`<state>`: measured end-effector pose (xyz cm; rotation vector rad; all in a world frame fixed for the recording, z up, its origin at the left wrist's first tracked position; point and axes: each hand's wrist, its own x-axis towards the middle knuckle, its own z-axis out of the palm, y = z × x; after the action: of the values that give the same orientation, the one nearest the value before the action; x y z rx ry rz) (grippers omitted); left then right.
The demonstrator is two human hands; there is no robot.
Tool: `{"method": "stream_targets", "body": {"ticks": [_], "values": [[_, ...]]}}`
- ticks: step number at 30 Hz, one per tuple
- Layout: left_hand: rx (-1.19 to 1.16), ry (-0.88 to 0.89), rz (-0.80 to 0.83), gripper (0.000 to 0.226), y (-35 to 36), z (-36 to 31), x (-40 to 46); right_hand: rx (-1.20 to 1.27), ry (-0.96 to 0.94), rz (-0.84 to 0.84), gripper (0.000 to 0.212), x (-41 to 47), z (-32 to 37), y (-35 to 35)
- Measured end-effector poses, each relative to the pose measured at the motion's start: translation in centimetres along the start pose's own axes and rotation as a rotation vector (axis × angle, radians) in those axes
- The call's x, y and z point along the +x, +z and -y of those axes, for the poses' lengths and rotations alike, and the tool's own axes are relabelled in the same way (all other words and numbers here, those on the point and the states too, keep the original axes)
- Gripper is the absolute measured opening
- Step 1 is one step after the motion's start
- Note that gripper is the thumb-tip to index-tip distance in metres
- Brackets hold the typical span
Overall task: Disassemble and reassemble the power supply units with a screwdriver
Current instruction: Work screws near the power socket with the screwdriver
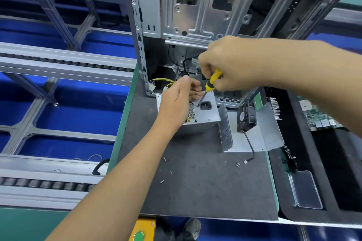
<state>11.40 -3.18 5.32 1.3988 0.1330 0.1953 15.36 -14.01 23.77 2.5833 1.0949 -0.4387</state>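
A silver power supply unit [205, 116] stands on the dark mat [205, 182], its face with the black power socket [205, 105] turned up toward me. My left hand [179, 100] grips its top left edge, fingers curled over the far side. My right hand [225, 64] holds a yellow-and-black screwdriver [212, 81], its tip set on the unit's face just left of the socket. Yellow cables [162, 81] run from the unit into the open computer case [195, 15] behind it.
A metal cover panel [260, 135] with a black fan [245, 117] lies right of the unit. Several loose screws [237, 164] are scattered on the mat. A circuit board [319, 117] sits in a black tray at right. Conveyor rails run along the left.
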Motion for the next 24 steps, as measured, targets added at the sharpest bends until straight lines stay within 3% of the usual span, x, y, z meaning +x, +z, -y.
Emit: {"method": "stream_targets", "body": {"ticks": [5,8,11,17,21,24], "values": [[0.012,0.011,0.008,0.045,0.0,0.0,0.1,-0.219,-0.072,-0.082,0.007,0.3,1.0,-0.2],[0.025,0.008,-0.010,0.044,0.0,0.0,0.1,-0.251,-0.080,-0.101,0.040,0.6,1.3,-0.2],[0.042,0.010,-0.013,0.044,0.0,0.0,0.2,-0.253,-0.048,-0.059,0.044,0.9,1.6,0.0],[0.054,-0.005,-0.017,0.050,-0.1,0.2,0.6,-0.096,0.197,0.012,0.029,2.4,2.0,0.3],[0.049,-0.011,-0.002,0.045,0.0,-0.2,0.3,0.012,0.262,0.092,0.028,2.0,0.3,0.9],[0.252,0.204,-0.050,0.029,-0.6,-1.0,-0.3,0.103,0.256,0.040,0.039,0.5,-0.3,2.2]]}}
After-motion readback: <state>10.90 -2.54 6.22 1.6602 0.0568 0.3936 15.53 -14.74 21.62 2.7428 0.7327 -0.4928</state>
